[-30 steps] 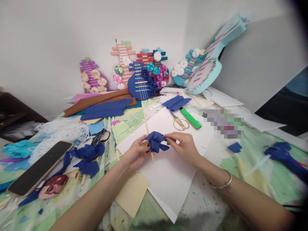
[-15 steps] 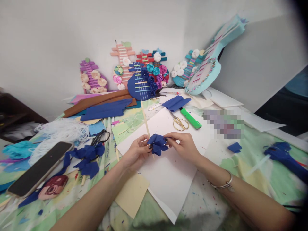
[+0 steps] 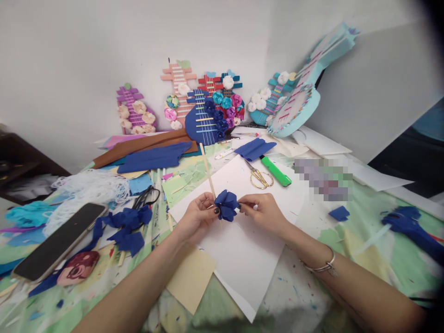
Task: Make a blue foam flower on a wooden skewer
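Paper flower (image 3: 226,205), its petals already layered, is above the white sheet (image 3: 243,259); my left hand (image 3: 197,215) pinches it with a wooden stick (image 3: 207,169), my right hand (image 3: 266,210) its edge; what remains is unclear.

Even, fairly bright light with a pale cast washes the wall (image 3: 86,41); a soft shadow darkens the surface's (image 3: 256,319) near edge. Wide-angle distortion stretches the sides, the right corners blacken, and fine detail looks smeared.

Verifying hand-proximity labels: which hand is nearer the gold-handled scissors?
Right. The right hand is just on the near side of the gold-handled scissors; the left hand is farther off, to their left.
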### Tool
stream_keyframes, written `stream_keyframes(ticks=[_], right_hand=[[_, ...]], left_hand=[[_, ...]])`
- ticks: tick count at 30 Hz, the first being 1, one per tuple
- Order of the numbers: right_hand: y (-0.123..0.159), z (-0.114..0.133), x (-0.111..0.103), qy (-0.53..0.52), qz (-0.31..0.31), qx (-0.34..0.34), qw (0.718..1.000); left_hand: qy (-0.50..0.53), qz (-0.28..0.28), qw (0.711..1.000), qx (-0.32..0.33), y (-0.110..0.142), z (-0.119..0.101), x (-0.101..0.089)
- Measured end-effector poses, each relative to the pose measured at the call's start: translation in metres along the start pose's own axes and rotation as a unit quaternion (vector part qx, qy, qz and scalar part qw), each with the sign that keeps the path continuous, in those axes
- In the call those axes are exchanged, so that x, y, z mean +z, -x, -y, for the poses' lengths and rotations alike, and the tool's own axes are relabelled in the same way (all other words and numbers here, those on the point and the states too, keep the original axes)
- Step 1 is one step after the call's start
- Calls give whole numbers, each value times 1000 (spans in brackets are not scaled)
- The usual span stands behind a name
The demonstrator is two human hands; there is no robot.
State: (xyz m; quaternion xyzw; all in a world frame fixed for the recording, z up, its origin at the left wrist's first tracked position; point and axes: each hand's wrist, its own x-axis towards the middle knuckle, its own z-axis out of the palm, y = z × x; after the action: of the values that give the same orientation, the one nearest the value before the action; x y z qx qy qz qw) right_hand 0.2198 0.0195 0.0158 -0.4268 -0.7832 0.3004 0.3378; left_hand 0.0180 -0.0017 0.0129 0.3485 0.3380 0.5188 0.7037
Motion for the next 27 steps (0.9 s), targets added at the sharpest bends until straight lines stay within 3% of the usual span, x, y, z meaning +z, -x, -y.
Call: stream_keyframes(ticks=[5, 9, 12, 14, 20, 27], right_hand=[[0, 0, 2, 20, 28, -16, 999], [1, 0, 1, 22, -79, -76, 994], [4, 4, -1, 66, -194, -163, 965], [6, 9, -2, 130, -229, -217, 940], [8, 18, 1, 284, -242, -279, 885], [8, 17, 1, 331, -290, -307, 844]], left_hand=[[-4, 0, 1000, -8, 1, -1, 0], [-23, -5, 1000, -18, 2, -1, 3], [-70, -4, 997, -25, 4, -1, 7], [-106, -1, 994, -21, 6, -1, 11], [-181, 6, 984, 1, 9, -4, 20], [-271, -17, 961, 53, 15, -9, 28]])
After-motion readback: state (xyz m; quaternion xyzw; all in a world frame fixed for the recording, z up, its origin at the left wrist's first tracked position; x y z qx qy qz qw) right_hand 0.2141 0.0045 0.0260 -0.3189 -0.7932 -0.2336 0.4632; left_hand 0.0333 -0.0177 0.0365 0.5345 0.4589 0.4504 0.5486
